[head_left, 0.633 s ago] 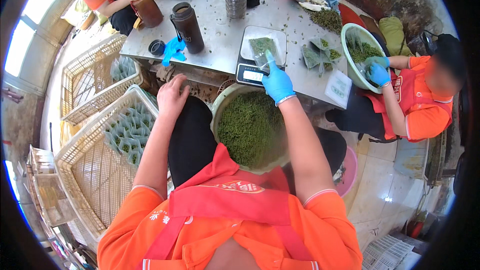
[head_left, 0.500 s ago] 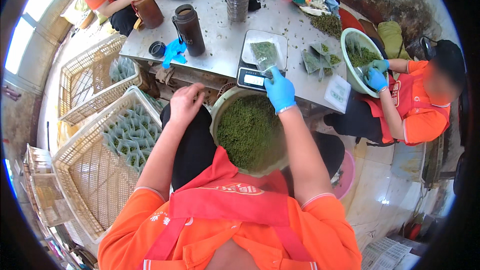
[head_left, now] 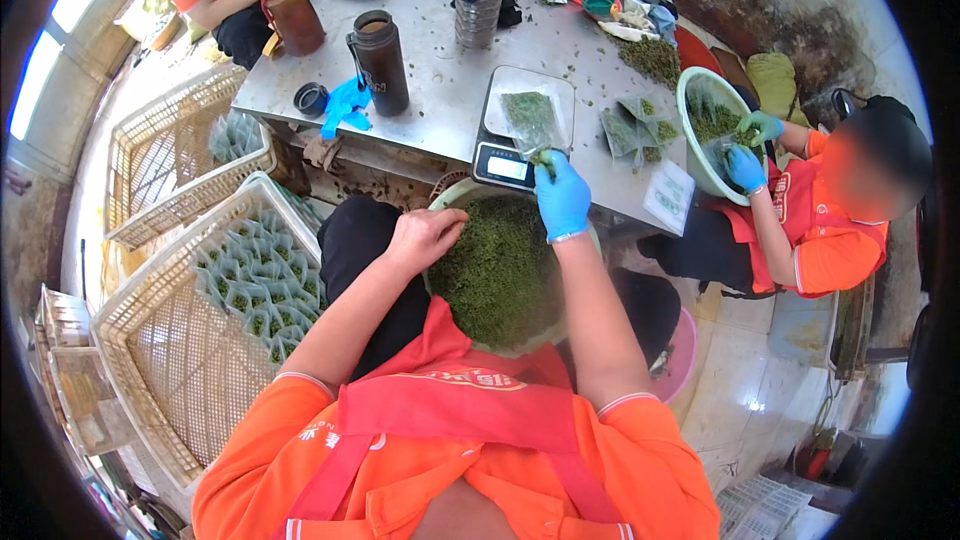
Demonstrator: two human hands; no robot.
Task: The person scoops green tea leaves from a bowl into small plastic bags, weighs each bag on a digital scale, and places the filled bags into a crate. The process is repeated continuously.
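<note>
On the digital scale (head_left: 505, 166) at the table's front edge lies a clear plastic bag (head_left: 531, 117) partly filled with small green grains. My right hand (head_left: 562, 196), in a blue glove, is closed at the bag's mouth, with a pinch of green grains (head_left: 545, 155) showing at its fingertips. My bare left hand (head_left: 425, 239) hangs over the left rim of a large round basin. Its fingers are curled together, and whatever they may hold is hidden. The basin sits between my knees, heaped with loose green grains (head_left: 490, 270).
At left, a plastic crate (head_left: 165, 365) holds several filled bags (head_left: 262, 275); another crate (head_left: 150, 200) stands behind it. On the table (head_left: 430, 130) are a dark flask (head_left: 378, 65), a blue glove (head_left: 346, 107) and filled bags (head_left: 635, 128). A co-worker (head_left: 835, 190) handles a pale basin (head_left: 697, 145) at right.
My left hand has moved right and down to the basin's rim, its fingers drawn closer together. Green grains now show at my right fingertips by the bag, which lies flat on the scale.
</note>
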